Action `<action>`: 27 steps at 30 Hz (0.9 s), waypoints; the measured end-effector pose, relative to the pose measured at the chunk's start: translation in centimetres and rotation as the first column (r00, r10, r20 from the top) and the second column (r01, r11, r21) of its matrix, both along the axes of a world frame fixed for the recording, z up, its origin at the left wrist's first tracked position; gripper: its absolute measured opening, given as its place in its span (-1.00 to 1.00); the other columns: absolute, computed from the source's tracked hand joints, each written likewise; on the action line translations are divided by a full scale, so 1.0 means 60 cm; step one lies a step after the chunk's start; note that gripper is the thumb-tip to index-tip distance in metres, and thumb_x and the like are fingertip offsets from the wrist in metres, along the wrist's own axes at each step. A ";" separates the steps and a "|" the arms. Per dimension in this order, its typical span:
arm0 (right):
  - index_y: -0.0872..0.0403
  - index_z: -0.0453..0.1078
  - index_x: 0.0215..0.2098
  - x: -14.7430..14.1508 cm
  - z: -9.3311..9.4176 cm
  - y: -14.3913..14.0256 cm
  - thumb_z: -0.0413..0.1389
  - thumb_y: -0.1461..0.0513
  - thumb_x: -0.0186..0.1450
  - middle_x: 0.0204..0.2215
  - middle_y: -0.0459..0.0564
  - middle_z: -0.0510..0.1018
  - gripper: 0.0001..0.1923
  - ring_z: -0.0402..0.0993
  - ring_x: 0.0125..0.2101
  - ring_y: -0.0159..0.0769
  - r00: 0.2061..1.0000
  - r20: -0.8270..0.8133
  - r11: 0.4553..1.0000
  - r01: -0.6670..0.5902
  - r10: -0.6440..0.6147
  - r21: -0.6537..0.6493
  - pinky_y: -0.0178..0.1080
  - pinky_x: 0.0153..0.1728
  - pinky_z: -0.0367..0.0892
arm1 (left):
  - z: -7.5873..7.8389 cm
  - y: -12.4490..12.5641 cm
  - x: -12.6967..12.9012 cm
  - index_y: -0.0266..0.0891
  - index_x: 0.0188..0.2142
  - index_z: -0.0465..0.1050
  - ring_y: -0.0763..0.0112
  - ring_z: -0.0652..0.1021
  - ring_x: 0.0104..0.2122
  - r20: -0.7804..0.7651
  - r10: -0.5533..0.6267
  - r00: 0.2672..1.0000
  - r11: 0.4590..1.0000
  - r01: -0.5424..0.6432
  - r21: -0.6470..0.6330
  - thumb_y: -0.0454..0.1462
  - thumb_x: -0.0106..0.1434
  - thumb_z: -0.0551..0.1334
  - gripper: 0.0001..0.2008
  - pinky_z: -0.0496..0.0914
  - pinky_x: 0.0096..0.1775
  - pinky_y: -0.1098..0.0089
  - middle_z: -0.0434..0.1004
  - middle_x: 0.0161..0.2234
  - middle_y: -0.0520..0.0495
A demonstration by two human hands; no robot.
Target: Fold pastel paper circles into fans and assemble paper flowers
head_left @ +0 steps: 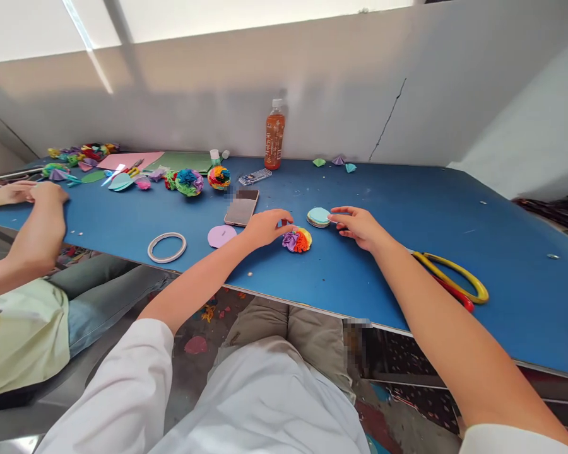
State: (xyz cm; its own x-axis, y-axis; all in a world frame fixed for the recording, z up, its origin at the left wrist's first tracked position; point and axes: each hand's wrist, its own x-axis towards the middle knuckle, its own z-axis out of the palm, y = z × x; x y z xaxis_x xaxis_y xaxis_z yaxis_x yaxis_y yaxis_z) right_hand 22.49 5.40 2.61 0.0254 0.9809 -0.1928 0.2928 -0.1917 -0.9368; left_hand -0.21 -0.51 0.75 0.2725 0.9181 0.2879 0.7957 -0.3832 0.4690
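- Paper flower ball (297, 240): small, half-made, ruffled folds in purple, orange, yellow and red; resting on the blue table (407, 208) near its front edge.
- Stack of paper circles (318, 217): pale teal on top, flat, neatly piled; just behind the flower ball, farther from the front edge.

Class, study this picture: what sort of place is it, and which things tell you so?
Probably a paper-craft workroom: a long blue table with coloured paper flower balls, yellow-handled scissors and a tape ring.
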 end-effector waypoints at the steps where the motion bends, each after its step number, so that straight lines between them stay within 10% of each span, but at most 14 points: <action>1: 0.07 0.44 -0.33 0.000 -0.001 0.001 0.30 0.35 0.04 -0.57 -0.16 0.41 -0.77 0.28 -0.59 -0.51 1.000 0.008 1.000 -0.003 0.003 -0.001 -0.47 -0.63 0.28 | 0.000 -0.001 0.001 -0.16 -0.15 0.49 0.40 0.50 -0.33 0.002 -0.001 1.000 1.000 0.001 -0.001 -0.05 0.29 0.14 -0.70 0.26 -0.35 0.42 0.58 -0.19 -0.02; 12: 0.09 0.38 -0.27 -0.006 0.001 0.004 0.28 0.33 0.05 -0.56 -0.12 0.42 -0.72 0.27 -0.62 -0.49 0.994 0.108 0.999 -0.016 0.020 -0.039 -0.44 -0.68 0.29 | 0.006 -0.016 0.010 -0.21 -0.15 0.46 0.29 0.51 -0.17 0.019 -0.102 0.995 0.994 0.103 -0.036 0.05 0.32 0.00 -0.55 0.37 -0.19 0.32 0.51 -0.11 -0.10; 20: 0.07 0.29 -0.11 0.002 0.000 0.003 0.25 0.22 0.12 -0.52 -0.10 0.42 -0.61 0.30 -0.60 -0.41 0.989 0.138 0.999 -0.041 0.044 -0.020 -0.34 -0.61 0.33 | 0.001 -0.017 0.009 -0.18 0.05 0.38 0.10 0.36 0.17 0.020 -0.240 0.971 0.969 0.241 -0.060 0.06 0.07 0.33 -0.38 0.23 0.19 0.14 0.43 0.11 -0.17; 27: 0.03 0.31 -0.11 0.001 -0.006 -0.007 0.05 0.15 0.28 -0.39 -0.06 0.41 -0.77 0.35 -0.39 -0.30 0.976 0.215 0.942 -0.031 -0.044 0.333 -0.26 -0.34 0.35 | -0.008 -0.010 0.005 -0.14 0.10 0.33 0.13 0.42 0.11 0.031 -0.219 0.975 0.971 0.221 -0.092 -0.03 0.09 0.34 -0.39 0.30 0.14 0.15 0.40 0.13 -0.14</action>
State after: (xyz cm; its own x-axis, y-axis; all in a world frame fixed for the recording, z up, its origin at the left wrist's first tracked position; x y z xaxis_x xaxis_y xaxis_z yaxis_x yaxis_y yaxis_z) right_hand 22.53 5.00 2.25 0.0362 0.9872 0.1551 0.4954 0.1171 -0.8607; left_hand 0.12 -1.13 0.27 0.4655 0.8595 0.2110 0.6865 -0.5012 0.5268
